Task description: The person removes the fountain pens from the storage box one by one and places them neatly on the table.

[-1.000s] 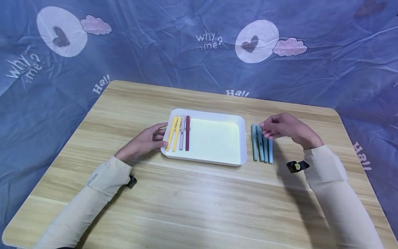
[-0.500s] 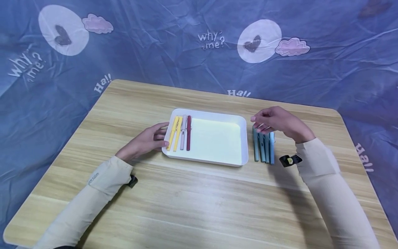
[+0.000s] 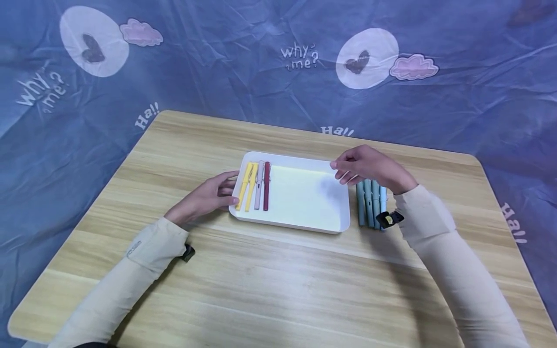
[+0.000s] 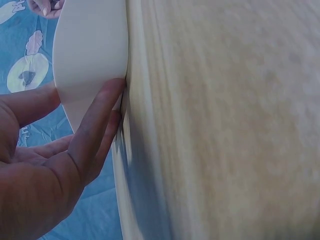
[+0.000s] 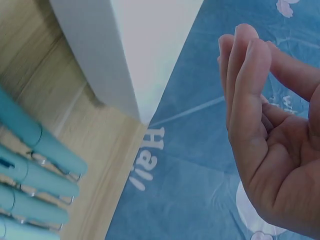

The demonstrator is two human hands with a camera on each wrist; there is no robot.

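Observation:
A shallow white tray [image 3: 300,200] lies on the table. Along its left side are two yellow pens [image 3: 244,188], a lilac pen [image 3: 258,186] and a dark red pen [image 3: 267,186], side by side. My left hand [image 3: 204,197] grips the tray's left end, thumb at the rim and fingers against the outer wall [image 4: 95,45]. Above the tray's back right corner hovers my right hand [image 3: 370,166], thumb near the fingertips and nothing visible between them. Several teal-blue pens [image 3: 369,205] lie in a row right of the tray, their upper ends partly hidden by that hand.
The wooden table [image 3: 261,280] extends in front of the tray and to both sides. Behind it hangs a blue printed cloth [image 3: 243,63]. A black strap piece [image 3: 389,220] sits under the right cuff, overlapping the teal pens in the head view.
My right hand has moved left from above the teal pens to over the tray's back right corner, its shadow now on the tray. The left hand stays at the tray's end.

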